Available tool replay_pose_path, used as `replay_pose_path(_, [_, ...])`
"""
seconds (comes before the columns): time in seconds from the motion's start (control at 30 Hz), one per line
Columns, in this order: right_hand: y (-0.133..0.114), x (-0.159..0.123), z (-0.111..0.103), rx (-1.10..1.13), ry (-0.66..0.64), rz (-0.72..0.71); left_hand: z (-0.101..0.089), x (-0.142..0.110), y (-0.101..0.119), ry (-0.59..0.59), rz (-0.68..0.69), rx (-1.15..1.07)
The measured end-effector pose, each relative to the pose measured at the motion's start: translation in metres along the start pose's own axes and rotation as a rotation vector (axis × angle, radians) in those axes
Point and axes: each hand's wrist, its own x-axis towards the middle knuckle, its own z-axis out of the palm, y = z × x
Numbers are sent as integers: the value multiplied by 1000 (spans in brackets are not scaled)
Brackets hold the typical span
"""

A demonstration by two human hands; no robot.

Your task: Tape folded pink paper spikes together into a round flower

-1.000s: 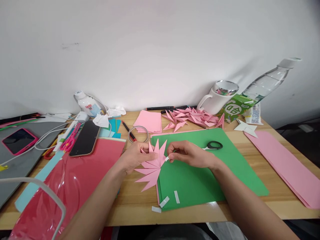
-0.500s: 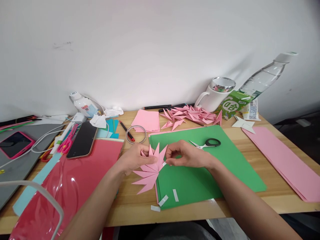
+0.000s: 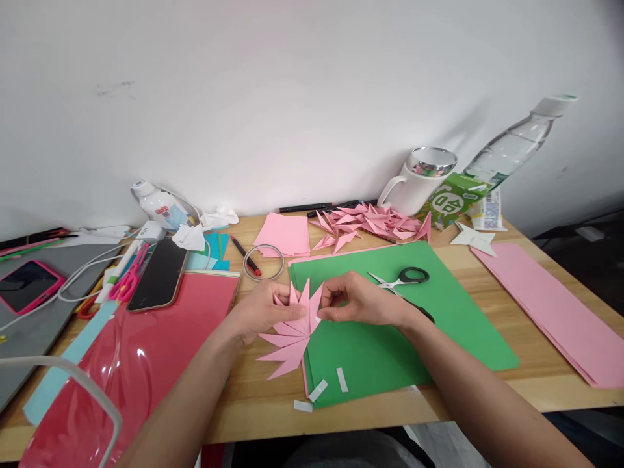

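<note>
The green box (image 3: 461, 188) bears a large "哈" (image 3: 447, 204), while red lettering (image 3: 162, 210) on the white bottle (image 3: 152, 199) is blurred.

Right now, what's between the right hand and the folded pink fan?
In the head view, a small white strip, pinched by the right hand beside the folded pink fan. Whether it touches the fan, I can't tell.

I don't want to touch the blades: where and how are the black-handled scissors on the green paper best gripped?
Probably by the upper black loop of the scissors, coming from the right. The blades point left, and that loop lies in full view on the green paper, while the lower handle is partly hidden by the right forearm.
</note>
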Motion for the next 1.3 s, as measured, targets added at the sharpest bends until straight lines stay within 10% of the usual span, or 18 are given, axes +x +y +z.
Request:
replay_pose_path(0.93, [6,13,28,638,397,-60,-1,2,1,305,124,-112])
replay_pose_path(1.3, [1,6,35,278,633,-246,2,4,-2,345,154,-75])
